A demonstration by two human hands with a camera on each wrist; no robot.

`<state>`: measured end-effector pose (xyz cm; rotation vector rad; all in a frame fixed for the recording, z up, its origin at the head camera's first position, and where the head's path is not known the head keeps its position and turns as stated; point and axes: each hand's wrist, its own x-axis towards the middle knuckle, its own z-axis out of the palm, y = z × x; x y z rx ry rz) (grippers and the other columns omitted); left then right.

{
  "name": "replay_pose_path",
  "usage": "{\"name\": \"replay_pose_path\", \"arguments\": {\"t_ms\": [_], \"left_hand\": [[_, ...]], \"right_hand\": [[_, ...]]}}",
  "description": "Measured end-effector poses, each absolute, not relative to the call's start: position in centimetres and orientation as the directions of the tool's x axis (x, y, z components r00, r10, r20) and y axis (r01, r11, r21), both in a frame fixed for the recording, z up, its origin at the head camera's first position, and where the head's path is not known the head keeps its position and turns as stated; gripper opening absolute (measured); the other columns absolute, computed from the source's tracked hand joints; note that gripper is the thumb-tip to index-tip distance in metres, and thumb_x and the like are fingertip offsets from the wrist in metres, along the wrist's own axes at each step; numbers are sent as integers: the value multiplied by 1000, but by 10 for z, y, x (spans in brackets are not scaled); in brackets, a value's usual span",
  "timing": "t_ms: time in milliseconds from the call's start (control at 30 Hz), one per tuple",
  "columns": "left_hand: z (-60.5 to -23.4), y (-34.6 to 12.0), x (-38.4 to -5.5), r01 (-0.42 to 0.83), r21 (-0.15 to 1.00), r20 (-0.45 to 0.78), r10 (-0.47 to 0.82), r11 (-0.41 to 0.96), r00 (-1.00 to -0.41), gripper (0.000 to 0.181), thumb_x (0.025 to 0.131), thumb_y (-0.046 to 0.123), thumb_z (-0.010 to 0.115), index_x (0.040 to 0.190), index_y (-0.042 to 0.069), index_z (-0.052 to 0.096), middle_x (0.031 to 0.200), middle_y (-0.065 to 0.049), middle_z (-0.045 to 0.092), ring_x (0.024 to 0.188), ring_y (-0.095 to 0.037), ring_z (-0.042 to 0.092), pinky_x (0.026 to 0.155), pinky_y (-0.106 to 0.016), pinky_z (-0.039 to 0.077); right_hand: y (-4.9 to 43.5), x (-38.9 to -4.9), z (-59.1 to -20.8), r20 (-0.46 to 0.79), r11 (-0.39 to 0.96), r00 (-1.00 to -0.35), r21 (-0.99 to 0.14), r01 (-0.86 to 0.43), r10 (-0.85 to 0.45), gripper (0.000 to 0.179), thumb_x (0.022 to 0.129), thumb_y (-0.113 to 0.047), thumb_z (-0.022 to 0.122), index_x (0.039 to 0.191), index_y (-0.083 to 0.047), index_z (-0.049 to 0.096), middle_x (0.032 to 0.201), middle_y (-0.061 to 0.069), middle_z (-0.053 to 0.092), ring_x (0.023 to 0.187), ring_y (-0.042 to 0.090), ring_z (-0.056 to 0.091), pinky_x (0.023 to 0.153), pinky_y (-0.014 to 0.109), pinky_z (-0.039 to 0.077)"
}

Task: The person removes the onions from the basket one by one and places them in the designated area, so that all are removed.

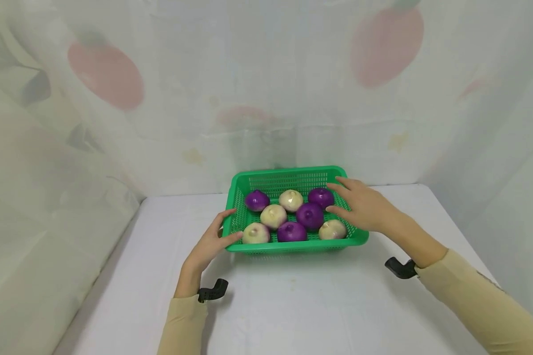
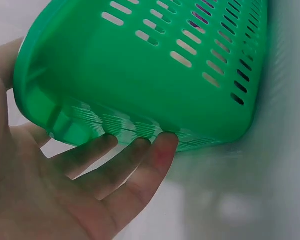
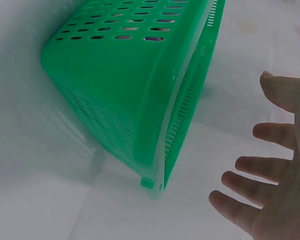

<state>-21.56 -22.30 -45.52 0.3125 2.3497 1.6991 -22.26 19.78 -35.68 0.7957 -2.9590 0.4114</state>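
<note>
A green plastic basket [image 1: 295, 246] with slotted walls stands toward the back of the table. Several glossy round vegetables that look like turnips lie inside, some showing a purple side [image 1: 310, 216], others a pale side [image 1: 273, 217]. At the basket's left end, my left hand [image 1: 210, 245] holds the rim, thumb over the edge and fingers [image 2: 160, 155] against the outer wall. My right hand [image 1: 365, 203] hovers over the right end with fingers spread and nothing in it. In the right wrist view, its fingertips [image 3: 242, 165] are apart from the rim.
A white cloth covers the table [image 1: 288, 301]. Behind it hangs a pale curtain [image 1: 248, 74] with faded red fruit prints, and more sheeting closes off both sides. Each wrist carries a black mount [image 1: 214, 291].
</note>
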Motion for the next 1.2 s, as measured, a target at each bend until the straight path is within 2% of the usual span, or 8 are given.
{"name": "replay_pose_path", "arguments": {"t_ms": [167, 300, 467, 600, 867, 1067, 1200], "left_hand": [[-458, -224, -215, 31, 947, -69, 295, 320, -953, 77, 94, 34, 74, 157, 27, 30, 165, -7, 19, 145, -42, 33, 109, -66, 31], [-458, -224, -214, 25, 944, -78, 296, 328, -952, 80, 93, 35, 76, 156, 29, 29, 164, -10, 22, 141, -41, 38, 108, -63, 34], [-458, -222, -214, 7, 943, -96, 294, 332, -951, 84, 90, 35, 79, 156, 31, 26, 152, -18, 38, 129, -36, 48, 103, -52, 41], [-458, -220, -215, 0, 937, -109, 292, 350, -950, 88, 88, 38, 81, 156, 33, 25, 142, -19, 47, 122, -32, 53, 99, -45, 44], [-455, -218, -217, 19, 926, -92, 273, 377, -958, 87, 86, 40, 82, 153, 34, 28, 144, -14, 45, 126, -31, 49, 103, -50, 39], [-454, -217, -217, 13, 928, -96, 273, 373, -957, 86, 86, 38, 82, 153, 32, 29, 140, -17, 48, 122, -31, 52, 100, -47, 42], [-454, -214, -216, 15, 928, -93, 273, 372, -958, 85, 87, 37, 82, 153, 30, 29, 143, -19, 46, 123, -32, 51, 101, -49, 41]], "right_hand": [[189, -225, -355, 113, 827, -855, -219, -518, -506, 65, 102, -47, 58, 152, -7, 46, 157, 27, 35, 140, 51, 36, 102, 65, 41], [184, -227, -353, 115, 823, -847, -201, -531, -519, 64, 101, -44, 61, 151, -7, 47, 156, 27, 37, 140, 51, 37, 102, 65, 41], [176, -230, -354, 103, 809, -831, -191, -556, -547, 64, 101, -44, 61, 152, -8, 46, 157, 25, 36, 143, 47, 35, 105, 62, 40], [171, -234, -359, 85, 808, -827, -179, -562, -556, 64, 101, -44, 62, 152, -9, 47, 157, 25, 37, 143, 44, 36, 104, 61, 42], [161, -241, -368, 75, 795, -807, -139, -591, -586, 61, 100, -41, 65, 148, -7, 51, 152, 26, 43, 138, 45, 43, 104, 60, 42], [152, -245, -374, 63, 783, -793, -132, -608, -606, 61, 98, -39, 67, 146, -5, 52, 148, 24, 47, 134, 43, 47, 100, 57, 47], [149, -247, -378, 54, 779, -787, -114, -616, -614, 60, 97, -40, 69, 145, -5, 54, 144, 21, 50, 130, 41, 49, 97, 54, 50]]}}
